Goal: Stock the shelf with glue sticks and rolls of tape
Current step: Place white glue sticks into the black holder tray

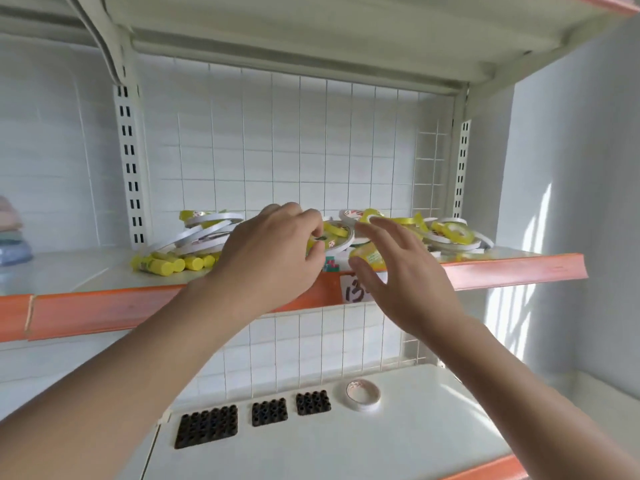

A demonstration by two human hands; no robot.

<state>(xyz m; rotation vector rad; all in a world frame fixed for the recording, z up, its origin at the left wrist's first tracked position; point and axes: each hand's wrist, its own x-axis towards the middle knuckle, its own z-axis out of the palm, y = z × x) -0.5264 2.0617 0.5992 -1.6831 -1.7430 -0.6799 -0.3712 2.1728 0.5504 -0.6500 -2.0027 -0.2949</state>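
Observation:
The white shelf with an orange front strip (pixel 502 268) carries loose piles of white and yellow tape rolls (pixel 450 233) at the middle and right. More white tape rolls (pixel 204 230) lean in a stack at the left, with several yellow glue sticks (pixel 169 263) lying in front of them. My left hand (pixel 270 258) pinches a tape roll (pixel 332 239) at the shelf's middle. My right hand (pixel 401 271) hovers beside it with straight spread fingers, over a yellow packet (pixel 369 254); whether it touches is unclear.
On the lower shelf (pixel 433 427) lie a single white tape roll (pixel 363 394) and three black perforated blocks (pixel 207 426). A price tag (pixel 356 289) hangs on the orange strip. Folded pastel cloths (pixel 12 237) sit at the far left. A wire grid backs the shelves.

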